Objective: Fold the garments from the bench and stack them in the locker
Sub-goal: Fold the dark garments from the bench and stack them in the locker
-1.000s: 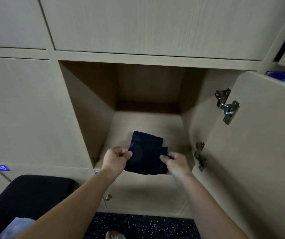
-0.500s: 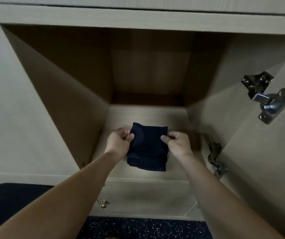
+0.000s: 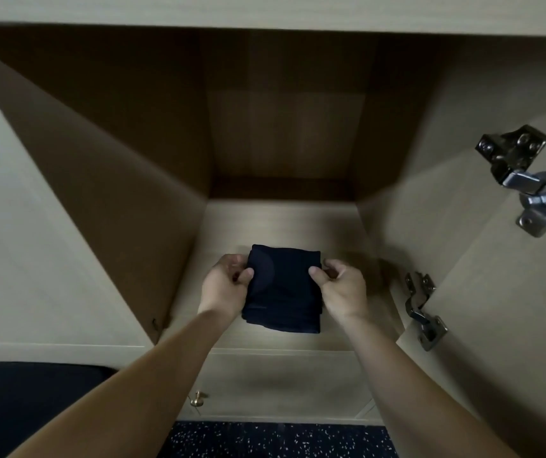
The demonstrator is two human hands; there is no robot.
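Note:
A small folded dark navy garment (image 3: 283, 292) lies near the front of the open locker's floor (image 3: 281, 223). My left hand (image 3: 225, 287) pinches its left edge between thumb and curled fingers. My right hand (image 3: 341, 289) pinches its right edge in the same way. Whether the garment rests fully on the wooden floor or is held just above it, I cannot tell. The locker holds nothing else.
The locker door (image 3: 513, 292) stands open on the right, with two metal hinges (image 3: 529, 180) on its inner side. A black bench cushion (image 3: 33, 408) shows at the lower left. A brass knob (image 3: 197, 398) sits on the door below. Dark speckled flooring (image 3: 278, 439) lies underneath.
Both hands have carried the garment from the locker's front edge deeper onto its floor. The view has moved closer to the locker.

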